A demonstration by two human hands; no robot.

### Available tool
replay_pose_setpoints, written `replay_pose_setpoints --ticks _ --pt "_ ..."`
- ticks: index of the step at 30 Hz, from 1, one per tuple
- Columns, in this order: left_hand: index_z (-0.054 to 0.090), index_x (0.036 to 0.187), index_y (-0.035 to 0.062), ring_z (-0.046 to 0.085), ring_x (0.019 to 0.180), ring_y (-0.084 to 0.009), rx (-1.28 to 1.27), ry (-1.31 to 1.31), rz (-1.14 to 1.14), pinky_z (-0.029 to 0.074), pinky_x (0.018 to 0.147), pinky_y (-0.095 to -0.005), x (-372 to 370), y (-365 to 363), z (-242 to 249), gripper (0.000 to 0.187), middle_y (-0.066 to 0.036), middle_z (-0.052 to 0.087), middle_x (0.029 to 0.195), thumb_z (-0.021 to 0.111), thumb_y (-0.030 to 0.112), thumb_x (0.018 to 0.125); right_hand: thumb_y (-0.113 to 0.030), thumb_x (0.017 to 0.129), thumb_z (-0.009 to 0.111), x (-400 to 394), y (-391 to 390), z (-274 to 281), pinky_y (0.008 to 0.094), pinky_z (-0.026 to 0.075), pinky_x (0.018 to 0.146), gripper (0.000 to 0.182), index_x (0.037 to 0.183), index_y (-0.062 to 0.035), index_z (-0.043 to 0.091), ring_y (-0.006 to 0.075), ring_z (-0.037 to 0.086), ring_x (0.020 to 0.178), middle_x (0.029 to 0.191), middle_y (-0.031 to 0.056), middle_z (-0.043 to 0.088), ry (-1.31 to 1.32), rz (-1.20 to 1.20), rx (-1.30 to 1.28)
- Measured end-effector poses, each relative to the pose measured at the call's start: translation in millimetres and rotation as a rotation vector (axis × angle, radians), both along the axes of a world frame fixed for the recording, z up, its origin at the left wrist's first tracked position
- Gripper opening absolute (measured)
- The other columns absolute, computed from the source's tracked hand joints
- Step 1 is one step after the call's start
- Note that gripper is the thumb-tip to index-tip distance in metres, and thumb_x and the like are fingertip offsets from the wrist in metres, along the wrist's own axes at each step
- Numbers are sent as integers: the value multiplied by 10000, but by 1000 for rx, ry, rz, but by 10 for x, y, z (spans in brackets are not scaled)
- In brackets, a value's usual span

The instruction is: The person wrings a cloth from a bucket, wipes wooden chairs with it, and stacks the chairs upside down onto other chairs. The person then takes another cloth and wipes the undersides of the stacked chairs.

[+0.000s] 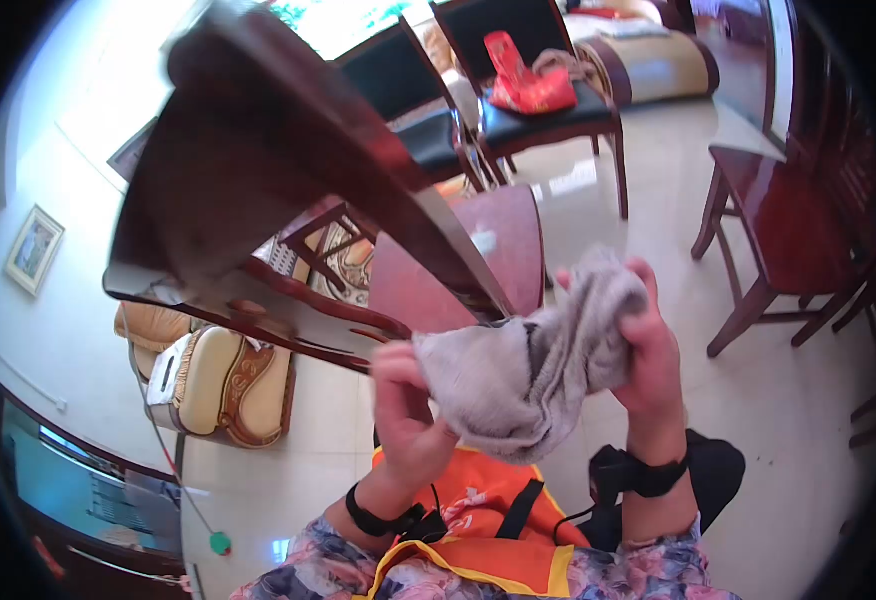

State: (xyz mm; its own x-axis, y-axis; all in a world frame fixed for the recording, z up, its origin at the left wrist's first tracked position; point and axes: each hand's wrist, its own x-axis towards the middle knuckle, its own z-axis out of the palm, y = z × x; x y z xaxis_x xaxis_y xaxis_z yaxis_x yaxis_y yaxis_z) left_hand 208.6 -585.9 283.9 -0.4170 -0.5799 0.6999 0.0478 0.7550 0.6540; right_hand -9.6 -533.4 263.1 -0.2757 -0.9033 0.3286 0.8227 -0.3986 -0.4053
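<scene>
- Both hands are raised in front of the chest, holding one grey cloth point(533, 375) between them — it looks like a rag or a small towel, bunched and creased rather than spread flat.
- The left hand point(403, 405) is closed on the cloth's left edge, thumb and fingers pinching a fold, so that side stays taut.
- The right hand point(648, 345) is closed on the upper right part, fingers curled over the top of the bundle and the palm behind it; the bulk of the fabric sags between the two grips.
- Held this way — one edge pinched, the other gathered — the cloth seems to be in the middle of being folded or bunched into a pad that fits the hand.
- A black strap sits on each wrist, and an orange apron point(478, 505) shows below over floral sleeves.
- Just behind the cloth runs the edge of a dark wooden table point(258, 150), with a reddish chair seat point(478, 250) tucked under it.
- Farther off stand a black-seated chair carrying a red bag point(526, 85), a dark red wooden chair point(788, 230) at the right, and a cream upholstered armchair point(223, 385) at the left, all on a pale glossy tile floor point(788, 430).
</scene>
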Motion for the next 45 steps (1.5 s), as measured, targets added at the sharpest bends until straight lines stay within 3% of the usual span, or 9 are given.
replay_pose_setpoints --ticks 7,8,15,20,24,28,31,40,45 --pt "360 1098 49 452 1014 -185 -152 552 160 380 886 -312 -741 -397 727 352 -102 415 1123 583 43 825 -196 945 440 526 -693 1244 233 377 899 366 1271 -31 422 89 466 1047 1160 60 514 872 -724 -307" --pt "356 1109 49 450 1019 -183 -97 490 225 375 886 -304 -778 -444 693 344 -107 426 1130 566 44 836 -196 929 470 650 -688 1249 262 362 913 340 1224 -28 476 132 482 1037 1114 67 541 544 -455 -297" --pt "444 1045 15 511 906 -244 -72 218 478 394 809 -311 -827 -468 -835 267 -125 506 966 552 72 807 -328 960 357 395 -952 -811 300 367 948 445 1274 -15 403 178 470 1114 1222 109 488 923 -269 263" --pt "528 943 -13 563 840 -274 328 -360 295 440 723 -356 -465 -120 -982 211 -150 565 928 552 49 744 -362 928 439 690 -355 -1426 321 404 930 467 1305 -102 351 167 497 1081 1173 73 505 225 278 423" --pt "542 989 7 565 864 -308 378 -415 -152 449 738 -361 -341 0 -751 285 -187 567 970 577 78 715 -192 850 552 664 43 -1275 315 444 883 379 1189 -47 464 174 553 988 1091 71 554 286 287 485" --pt "433 1172 -12 542 953 -316 -146 84 478 414 845 -381 -372 -165 317 641 -169 549 1079 731 172 635 -6 746 507 279 13 -1282 335 486 824 421 1166 3 476 206 592 914 1018 105 588 187 191 495" --pt "447 1074 46 554 839 -207 154 229 42 443 754 -334 -709 -499 615 531 -114 552 925 738 141 640 -7 745 556 188 -131 -897 346 467 860 577 1286 -44 359 240 570 972 1044 118 572 438 150 378" --pt "521 739 73 522 648 -84 277 -98 63 440 610 -231 -388 -61 726 70 15 538 694 570 30 713 -131 692 675 445 -396 -1201 376 444 812 650 1253 -84 350 333 573 952 1003 199 587 1519 112 513" --pt "336 1016 94 496 682 -155 244 156 -484 454 694 -342 -90 63 562 484 -48 467 758 522 -125 627 -198 741 598 933 189 -1116 487 458 657 449 1132 -154 381 423 577 800 835 227 605 1633 -185 633"
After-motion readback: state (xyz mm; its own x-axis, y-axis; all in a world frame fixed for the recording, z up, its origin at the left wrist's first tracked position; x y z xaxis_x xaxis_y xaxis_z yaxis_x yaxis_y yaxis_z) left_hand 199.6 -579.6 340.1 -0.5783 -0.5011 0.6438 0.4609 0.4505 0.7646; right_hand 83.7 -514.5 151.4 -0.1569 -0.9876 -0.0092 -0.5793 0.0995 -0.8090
